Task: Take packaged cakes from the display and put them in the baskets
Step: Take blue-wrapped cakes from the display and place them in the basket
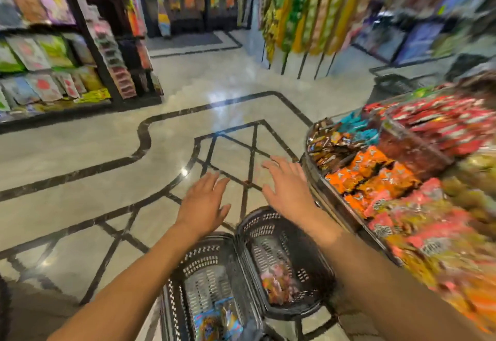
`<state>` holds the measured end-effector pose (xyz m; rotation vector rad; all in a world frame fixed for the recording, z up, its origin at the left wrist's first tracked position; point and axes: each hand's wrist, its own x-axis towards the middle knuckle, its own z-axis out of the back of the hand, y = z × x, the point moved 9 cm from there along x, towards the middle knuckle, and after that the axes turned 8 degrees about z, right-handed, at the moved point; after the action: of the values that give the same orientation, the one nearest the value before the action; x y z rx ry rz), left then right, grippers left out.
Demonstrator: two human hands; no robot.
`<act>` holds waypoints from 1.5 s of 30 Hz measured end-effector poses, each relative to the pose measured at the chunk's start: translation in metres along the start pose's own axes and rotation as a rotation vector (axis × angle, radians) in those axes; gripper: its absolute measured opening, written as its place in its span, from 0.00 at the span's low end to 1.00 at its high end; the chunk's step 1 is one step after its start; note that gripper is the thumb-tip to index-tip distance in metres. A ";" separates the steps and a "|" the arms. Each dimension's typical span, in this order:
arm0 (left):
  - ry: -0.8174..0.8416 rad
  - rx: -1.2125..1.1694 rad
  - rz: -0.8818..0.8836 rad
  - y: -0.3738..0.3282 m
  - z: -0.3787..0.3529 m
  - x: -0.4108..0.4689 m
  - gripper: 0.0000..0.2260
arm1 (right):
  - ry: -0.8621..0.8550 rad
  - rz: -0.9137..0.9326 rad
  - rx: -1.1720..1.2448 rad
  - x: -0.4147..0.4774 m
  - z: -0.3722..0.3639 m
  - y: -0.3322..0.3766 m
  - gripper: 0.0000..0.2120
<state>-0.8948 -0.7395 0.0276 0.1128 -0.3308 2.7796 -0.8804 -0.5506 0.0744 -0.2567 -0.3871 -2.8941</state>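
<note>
Two black perforated baskets stand side by side on the floor below me. The left basket [185, 268] holds a blue and orange packet [217, 322]. Pink and orange packets [279, 284] lie in the right basket [308, 249]. The display [330, 198] of packaged cakes runs along the right, with orange packets [375, 174], brown packets [330, 150] and red ones [440, 123]. My left hand [205, 204] and my right hand [287, 187] hover above the baskets, palms down, fingers spread, holding nothing. My right hand is just left of the display's rim.
Shelves of snack bags [48, 53] line the left side. A rack of hanging yellow and green packets [300, 10] stands at the back. Another dark basket [397, 83] sits on the floor beyond the display. Marble floor with black inlay [145, 136] lies ahead.
</note>
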 end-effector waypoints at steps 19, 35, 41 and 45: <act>-0.076 -0.140 -0.921 -0.519 0.039 -0.103 0.31 | -0.366 -0.814 -0.343 -0.472 0.282 -0.210 0.27; 0.278 -0.130 -1.366 -0.844 -0.073 -0.395 0.29 | -0.433 -1.344 -0.244 -0.897 0.313 -0.284 0.25; 0.404 -0.020 -1.421 -0.893 -0.135 -0.428 0.30 | -0.377 -1.401 -0.140 -0.966 0.272 -0.329 0.24; 0.500 0.004 -1.381 -0.922 -0.190 -0.425 0.29 | -0.279 -1.413 -0.033 -0.980 0.239 -0.371 0.24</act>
<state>-0.1893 0.0139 -0.0090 -0.2602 -0.0452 1.3641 0.0121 0.0450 0.0183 -0.5736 -0.8204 -4.2490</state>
